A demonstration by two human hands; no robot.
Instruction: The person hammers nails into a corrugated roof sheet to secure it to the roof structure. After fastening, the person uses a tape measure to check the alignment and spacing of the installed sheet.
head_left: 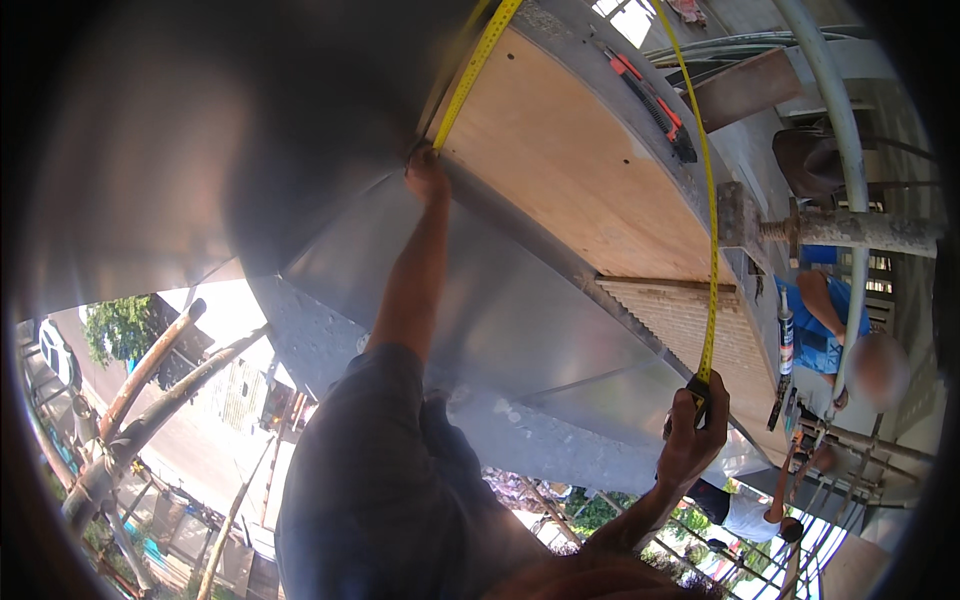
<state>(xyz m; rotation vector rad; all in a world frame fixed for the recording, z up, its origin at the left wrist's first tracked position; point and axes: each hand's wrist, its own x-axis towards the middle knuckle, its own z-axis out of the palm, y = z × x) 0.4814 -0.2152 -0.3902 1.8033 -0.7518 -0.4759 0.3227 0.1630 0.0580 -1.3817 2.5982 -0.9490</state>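
Observation:
My right hand is wrapped round the case of a tape measure at the lower right. Its yellow blade runs up from the case and leaves the view at the top. A second stretch of yellow blade comes down from the top edge to my left hand. Raised on an outstretched arm, that hand pinches the blade where a plywood board meets a shiny grey metal sheet. The sheet's reflection doubles the blade there.
Red and black utility knives lie on the grey ledge beyond the plywood. A sealant tube rests farther along. A steel screw prop and a pale pipe stand at right, near a person in blue. Wooden poles cross at lower left.

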